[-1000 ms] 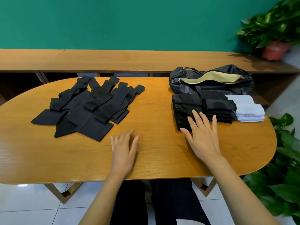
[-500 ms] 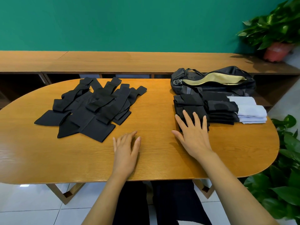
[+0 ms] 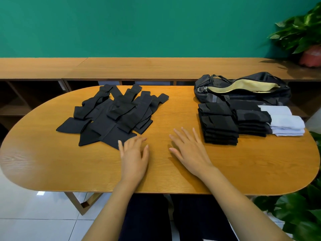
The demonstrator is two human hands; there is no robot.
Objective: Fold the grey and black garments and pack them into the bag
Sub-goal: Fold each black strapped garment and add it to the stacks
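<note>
A loose pile of unfolded black garments (image 3: 112, 115) lies on the left half of the oval wooden table (image 3: 260, 162). On the right stand two stacks of folded black garments (image 3: 218, 126) and a stack of folded pale grey garments (image 3: 284, 120). Behind them lies a black bag (image 3: 243, 91), unzipped, its yellow lining showing. My left hand (image 3: 133, 157) lies flat on the table, fingertips at the near edge of the loose pile. Flat on the bare wood lies my right hand (image 3: 189, 152), fingers spread, just left of the folded black stack and holding nothing.
A long wooden bench (image 3: 139, 68) runs behind the table against the green wall. A potted plant (image 3: 305, 35) stands at its right end, and more leaves (image 3: 298, 211) crowd the table's near right corner. White floor tiles show below.
My right hand has come off the folded black stack and moved left onto bare wood. My left hand has slid forward to the edge of the loose pile.
</note>
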